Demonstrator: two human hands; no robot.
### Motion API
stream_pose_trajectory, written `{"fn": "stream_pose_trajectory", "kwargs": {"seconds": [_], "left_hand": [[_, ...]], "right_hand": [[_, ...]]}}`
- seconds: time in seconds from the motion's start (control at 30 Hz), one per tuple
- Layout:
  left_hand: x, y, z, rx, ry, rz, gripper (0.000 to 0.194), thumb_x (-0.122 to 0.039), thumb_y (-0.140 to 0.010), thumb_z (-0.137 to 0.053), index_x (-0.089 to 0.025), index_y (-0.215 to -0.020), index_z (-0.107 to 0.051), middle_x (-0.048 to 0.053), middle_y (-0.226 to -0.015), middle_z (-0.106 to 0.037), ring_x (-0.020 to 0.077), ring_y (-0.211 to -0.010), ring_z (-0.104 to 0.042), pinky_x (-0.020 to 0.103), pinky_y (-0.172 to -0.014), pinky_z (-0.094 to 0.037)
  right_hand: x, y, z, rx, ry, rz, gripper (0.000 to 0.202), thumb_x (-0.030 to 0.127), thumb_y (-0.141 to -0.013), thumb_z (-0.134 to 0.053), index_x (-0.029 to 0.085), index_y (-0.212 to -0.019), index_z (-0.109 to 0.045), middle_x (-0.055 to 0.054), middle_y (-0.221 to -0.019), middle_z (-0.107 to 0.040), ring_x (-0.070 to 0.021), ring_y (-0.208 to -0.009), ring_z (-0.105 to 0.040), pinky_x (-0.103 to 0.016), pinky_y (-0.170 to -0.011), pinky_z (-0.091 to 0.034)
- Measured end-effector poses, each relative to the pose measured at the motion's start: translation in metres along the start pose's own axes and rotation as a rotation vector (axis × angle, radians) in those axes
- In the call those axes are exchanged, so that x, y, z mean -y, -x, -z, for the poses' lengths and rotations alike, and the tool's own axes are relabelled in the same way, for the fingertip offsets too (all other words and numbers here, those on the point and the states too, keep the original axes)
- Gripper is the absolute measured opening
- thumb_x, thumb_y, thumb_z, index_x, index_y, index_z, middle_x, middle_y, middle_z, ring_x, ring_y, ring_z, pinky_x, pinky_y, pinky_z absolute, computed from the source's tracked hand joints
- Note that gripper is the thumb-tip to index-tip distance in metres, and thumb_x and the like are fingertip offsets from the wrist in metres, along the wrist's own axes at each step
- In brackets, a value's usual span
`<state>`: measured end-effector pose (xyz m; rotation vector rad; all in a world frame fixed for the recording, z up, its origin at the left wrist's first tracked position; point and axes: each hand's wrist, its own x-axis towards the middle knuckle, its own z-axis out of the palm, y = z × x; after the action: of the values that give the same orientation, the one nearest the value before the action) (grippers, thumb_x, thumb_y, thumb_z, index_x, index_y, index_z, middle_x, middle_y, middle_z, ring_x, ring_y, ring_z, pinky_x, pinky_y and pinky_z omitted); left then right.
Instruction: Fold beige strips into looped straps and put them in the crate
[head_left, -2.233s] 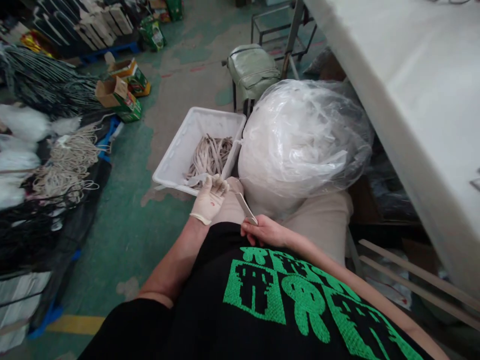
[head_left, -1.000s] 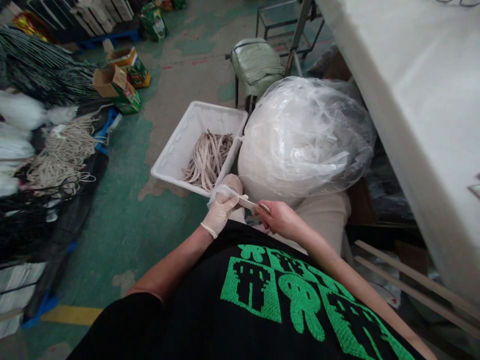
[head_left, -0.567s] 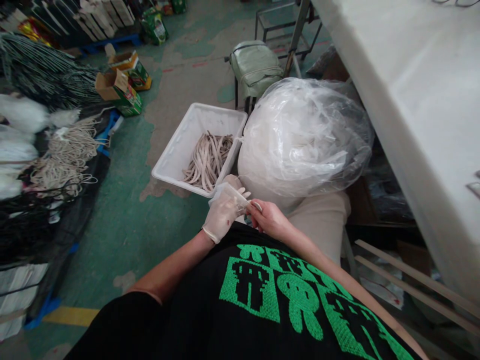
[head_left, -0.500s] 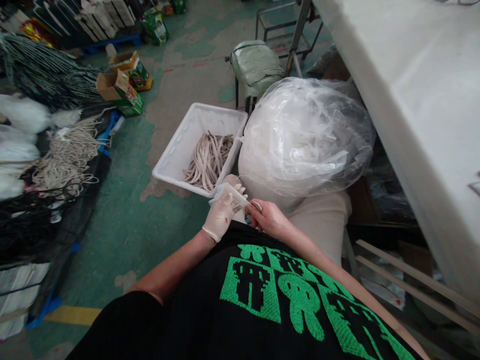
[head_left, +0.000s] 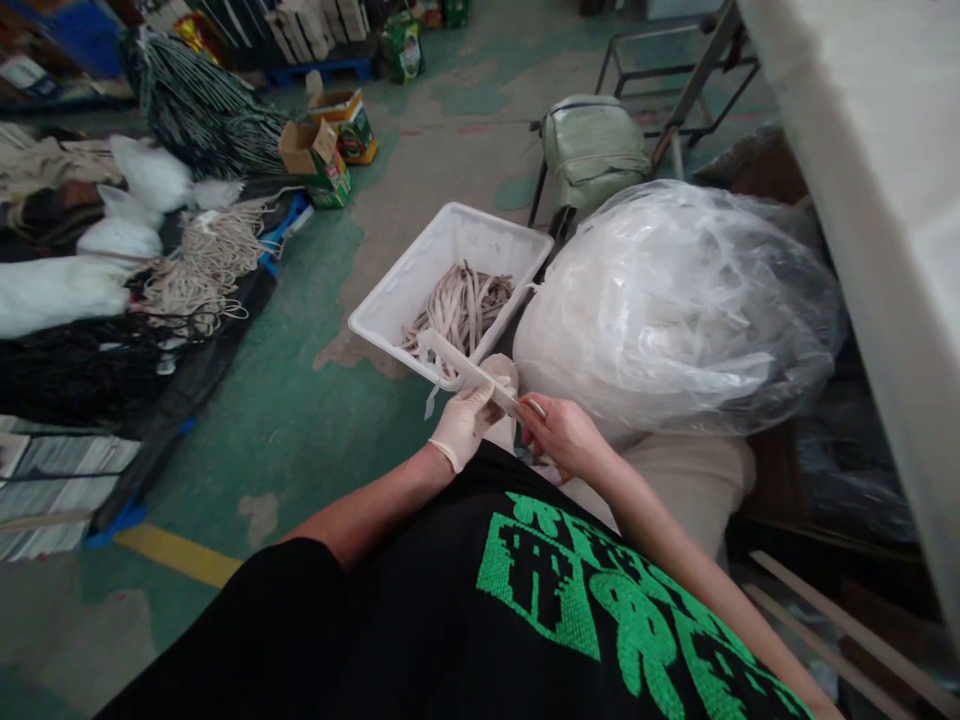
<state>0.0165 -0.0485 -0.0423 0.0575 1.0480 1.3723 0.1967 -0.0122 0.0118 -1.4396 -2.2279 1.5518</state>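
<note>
My left hand, in a thin whitish glove, is closed around a flat white strip. The strip's far end reaches over the near rim of a white plastic tub, and a thin translucent tail hangs from it. At the strip's lower end, my bare right hand has its fingers closed. A small pale curved piece shows at those fingers; its kind cannot be made out. Inside the tub lies a heap of beige flat straps.
Right of the tub bulges a big clear plastic bag with white contents. A white-covered table runs along the right. Behind stands a stool with a green wrapped cushion. Cords and cartons lie at left.
The white strip now extends out over the tub's rim, where before it lay bunched about my left hand. My view has shifted left. Both hands remain close together.
</note>
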Motion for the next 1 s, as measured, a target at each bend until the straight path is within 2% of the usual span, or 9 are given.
{"fn": "stream_pose_trajectory", "kwargs": {"seconds": [0.1,0.17,0.27,0.33,0.43,0.5,0.67,0.83,1.0], "left_hand": [[-0.004,0.001,0.004,-0.060,0.057,-0.023,0.023,-0.028,-0.074,-0.084,-0.014,-0.090,-0.075,0.007,-0.087,-0.078,0.0154,-0.078,-0.071,0.026,-0.078,-0.052],[-0.006,0.001,0.005,-0.086,0.076,-0.026,0.022,-0.028,-0.074,-0.085,-0.014,-0.088,-0.075,0.006,-0.084,-0.077,0.0147,-0.075,-0.071,0.026,-0.078,-0.051],[-0.001,0.004,0.002,0.016,0.072,-0.011,0.029,-0.031,-0.070,-0.088,-0.014,-0.091,-0.075,0.008,-0.090,-0.078,0.0178,-0.080,-0.072,0.030,-0.082,-0.052],[0.003,0.006,-0.002,0.075,0.065,-0.026,0.034,-0.032,-0.067,-0.089,-0.014,-0.092,-0.076,0.008,-0.094,-0.078,0.0195,-0.084,-0.072,0.032,-0.084,-0.053],[0.002,0.008,-0.005,0.001,0.056,-0.071,0.031,-0.031,-0.067,-0.089,-0.014,-0.091,-0.077,0.007,-0.091,-0.078,0.0180,-0.081,-0.072,0.030,-0.082,-0.052],[0.001,0.010,-0.007,-0.047,0.058,-0.076,0.030,-0.030,-0.068,-0.089,-0.014,-0.090,-0.077,0.007,-0.087,-0.078,0.0175,-0.079,-0.072,0.029,-0.080,-0.052],[0.010,0.015,-0.013,0.099,0.019,-0.021,0.036,-0.033,-0.064,-0.091,-0.013,-0.091,-0.078,0.010,-0.090,-0.078,0.0233,-0.087,-0.073,0.034,-0.083,-0.052],[0.011,0.012,-0.016,0.044,0.040,-0.097,0.038,-0.036,-0.063,-0.092,-0.013,-0.090,-0.078,0.011,-0.090,-0.079,0.0248,-0.089,-0.074,0.033,-0.084,-0.053],[0.016,0.017,-0.023,0.121,-0.001,-0.006,0.036,-0.030,-0.061,-0.093,-0.011,-0.088,-0.078,0.011,-0.090,-0.079,0.0271,-0.089,-0.074,0.038,-0.087,-0.054]], "right_hand": [[-0.002,0.003,0.007,0.087,-0.029,0.040,0.033,0.042,-0.100,-0.040,0.021,-0.087,-0.061,-0.002,-0.070,-0.071,-0.0135,-0.052,-0.062,-0.024,-0.050,-0.041],[-0.004,0.005,0.012,0.059,0.053,0.024,0.034,0.042,-0.100,-0.040,0.021,-0.081,-0.060,-0.001,-0.064,-0.068,-0.0134,-0.048,-0.059,-0.025,-0.049,-0.040],[-0.003,0.004,0.009,-0.067,0.184,0.002,0.038,0.041,-0.099,-0.041,0.022,-0.070,-0.055,-0.001,-0.056,-0.064,-0.0133,-0.045,-0.055,-0.026,-0.050,-0.039],[-0.001,0.003,0.006,-0.074,0.133,0.018,0.037,0.044,-0.099,-0.039,0.022,-0.074,-0.057,-0.002,-0.059,-0.066,-0.0145,-0.047,-0.058,-0.026,-0.049,-0.040],[-0.002,0.008,0.007,0.004,-0.006,0.035,0.036,0.048,-0.098,-0.038,0.023,-0.089,-0.061,-0.002,-0.067,-0.069,-0.0165,-0.052,-0.063,-0.026,-0.048,-0.043],[-0.004,0.013,0.009,0.002,0.019,0.021,0.035,0.049,-0.098,-0.039,0.023,-0.086,-0.061,-0.001,-0.064,-0.068,-0.0161,-0.050,-0.062,-0.026,-0.048,-0.043],[-0.001,0.016,0.008,-0.118,0.127,0.000,0.037,0.046,-0.098,-0.038,0.023,-0.077,-0.058,-0.001,-0.059,-0.065,-0.0160,-0.048,-0.060,-0.027,-0.050,-0.043],[-0.006,0.024,0.009,-0.048,0.048,-0.003,0.037,0.051,-0.097,-0.038,0.024,-0.082,-0.059,0.000,-0.062,-0.068,-0.0173,-0.052,-0.064,-0.028,-0.054,-0.046],[-0.008,0.026,0.005,-0.172,0.122,-0.001,0.040,0.048,-0.098,-0.036,0.025,-0.070,-0.053,-0.001,-0.056,-0.065,-0.0174,-0.051,-0.061,-0.028,-0.054,-0.043]]}}
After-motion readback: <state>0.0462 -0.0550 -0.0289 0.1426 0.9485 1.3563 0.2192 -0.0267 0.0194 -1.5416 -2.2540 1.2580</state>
